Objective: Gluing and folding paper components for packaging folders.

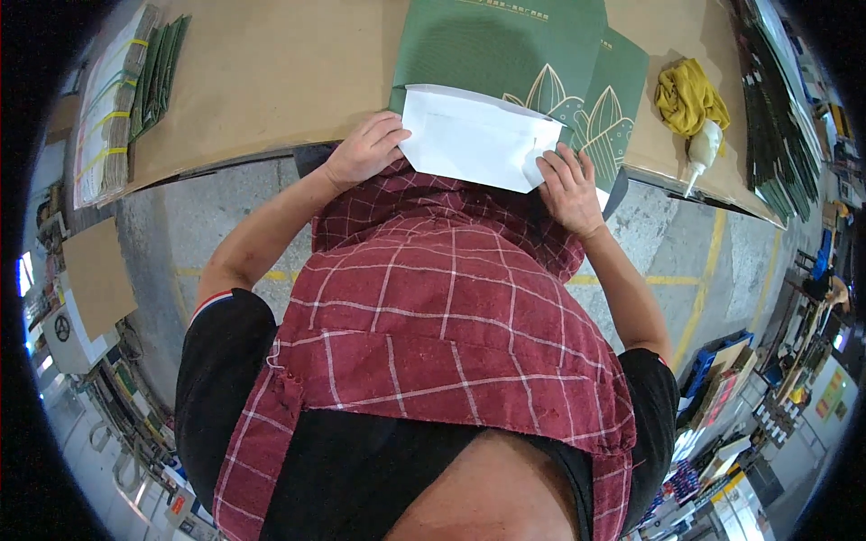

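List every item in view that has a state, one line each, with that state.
White paper panel: unfurled, a hand at each end
Green patterned sheets: overlapping
Yellow cloth: crumpled
Squeeze bottle: on its side, nozzle toward the near table edge; capped or not, cannot tell
Paper stack: bundled with yellow bands
Left hand: fingers bent
Right hand: fingers bent

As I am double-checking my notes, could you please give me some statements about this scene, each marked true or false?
1. The left hand touches the white paper at its left end. True.
2. No other hand touches the paper. False; the right hand touches its right end.
3. The white bottle lies against the yellow cloth. True.
4. The cloth lies left of the paper. False; it lies to its right.
5. The apron is red. True.
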The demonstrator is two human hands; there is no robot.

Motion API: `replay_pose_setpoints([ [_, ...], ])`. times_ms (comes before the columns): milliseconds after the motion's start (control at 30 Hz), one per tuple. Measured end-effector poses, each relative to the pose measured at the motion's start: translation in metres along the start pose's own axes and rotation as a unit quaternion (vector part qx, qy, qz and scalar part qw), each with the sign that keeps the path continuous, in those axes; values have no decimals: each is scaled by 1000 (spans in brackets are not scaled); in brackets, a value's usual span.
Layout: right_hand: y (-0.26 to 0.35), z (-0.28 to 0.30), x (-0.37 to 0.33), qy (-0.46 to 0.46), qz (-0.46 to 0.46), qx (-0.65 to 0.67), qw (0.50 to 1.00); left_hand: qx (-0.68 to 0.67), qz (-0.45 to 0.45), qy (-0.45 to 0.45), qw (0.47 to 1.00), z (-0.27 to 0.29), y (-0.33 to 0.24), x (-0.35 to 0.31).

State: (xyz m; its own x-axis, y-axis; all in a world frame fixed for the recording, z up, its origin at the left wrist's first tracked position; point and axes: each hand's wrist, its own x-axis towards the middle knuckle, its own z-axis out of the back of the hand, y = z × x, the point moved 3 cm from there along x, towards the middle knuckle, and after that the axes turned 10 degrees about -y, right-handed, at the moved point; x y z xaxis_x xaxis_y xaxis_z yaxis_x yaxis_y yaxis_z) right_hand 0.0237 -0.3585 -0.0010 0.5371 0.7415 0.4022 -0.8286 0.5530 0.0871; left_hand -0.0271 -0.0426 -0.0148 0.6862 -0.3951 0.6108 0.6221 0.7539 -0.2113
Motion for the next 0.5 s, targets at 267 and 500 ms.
replay_pose_setpoints([
  [267, -2, 6, 7, -46, -15, 73, 996, 3, -15, -11, 1000, 5, 1, 6],
  [500, -6, -3, 14, -44, -87, 78, 992, 11, 124, -55, 991, -2, -3, 18],
])
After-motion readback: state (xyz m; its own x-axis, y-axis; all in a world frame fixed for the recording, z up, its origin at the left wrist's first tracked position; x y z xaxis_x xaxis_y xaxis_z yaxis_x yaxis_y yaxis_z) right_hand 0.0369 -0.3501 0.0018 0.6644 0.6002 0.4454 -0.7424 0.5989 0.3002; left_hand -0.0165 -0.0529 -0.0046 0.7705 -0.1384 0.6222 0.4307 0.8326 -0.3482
